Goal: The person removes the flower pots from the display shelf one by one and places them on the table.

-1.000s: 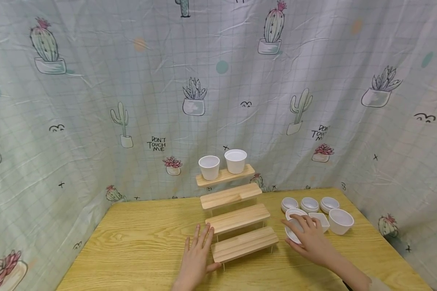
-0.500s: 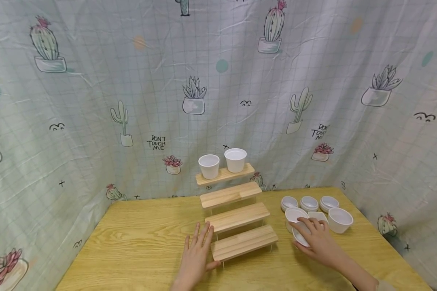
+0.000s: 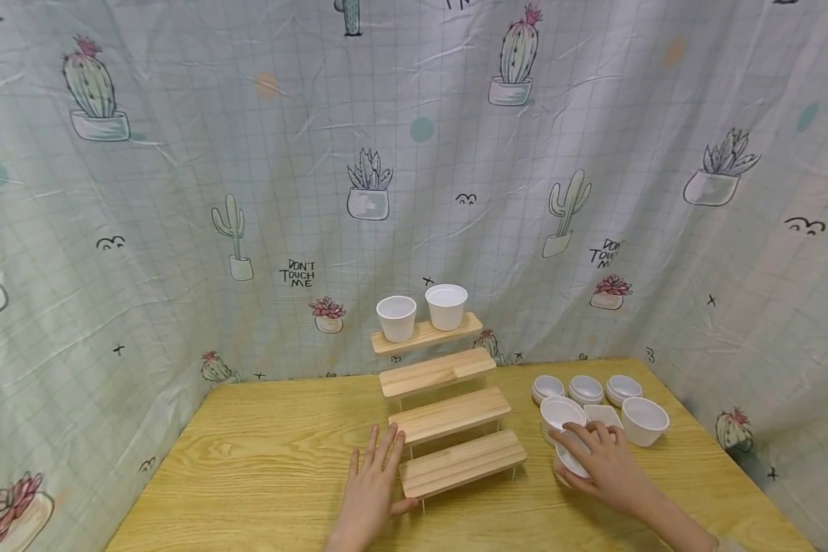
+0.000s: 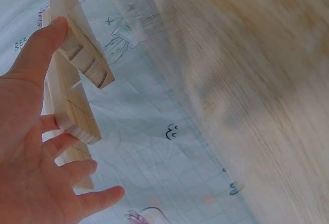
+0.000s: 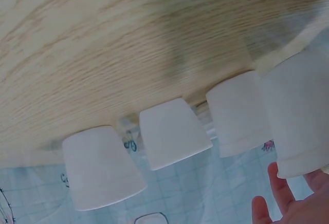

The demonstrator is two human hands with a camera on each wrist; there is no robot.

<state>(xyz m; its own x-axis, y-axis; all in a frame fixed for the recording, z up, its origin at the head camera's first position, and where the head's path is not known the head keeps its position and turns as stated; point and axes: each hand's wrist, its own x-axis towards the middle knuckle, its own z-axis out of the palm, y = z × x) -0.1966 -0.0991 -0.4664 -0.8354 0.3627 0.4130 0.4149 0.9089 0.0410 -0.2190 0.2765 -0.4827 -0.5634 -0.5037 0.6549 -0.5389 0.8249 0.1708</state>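
Note:
A four-step wooden stand (image 3: 462, 463) stands mid-table. My left hand (image 3: 370, 488) rests against its left side, fingers spread; in the left wrist view the thumb (image 4: 53, 31) touches the end of one board. My right hand (image 3: 610, 469) grips a white plastic cup (image 3: 571, 454) by its rim, to the right of the stand. In the right wrist view, this held cup (image 5: 300, 113) is at the far right. Just behind it stand a round white cup (image 3: 562, 412) and a square white cup (image 3: 603, 415), partly hidden by my fingers.
Two white cups (image 3: 396, 318) (image 3: 446, 307) stand on the top step. A larger white cup (image 3: 645, 421) sits right of my right hand. Three low white round containers (image 3: 548, 388) (image 3: 586, 389) (image 3: 623, 389) line up behind. A cactus-print curtain (image 3: 414, 192) hangs around the table (image 3: 262, 460).
My right hand has shifted slightly right and toward me with the cup, uncovering more of the round cup behind it. The left hand has stayed at the stand.

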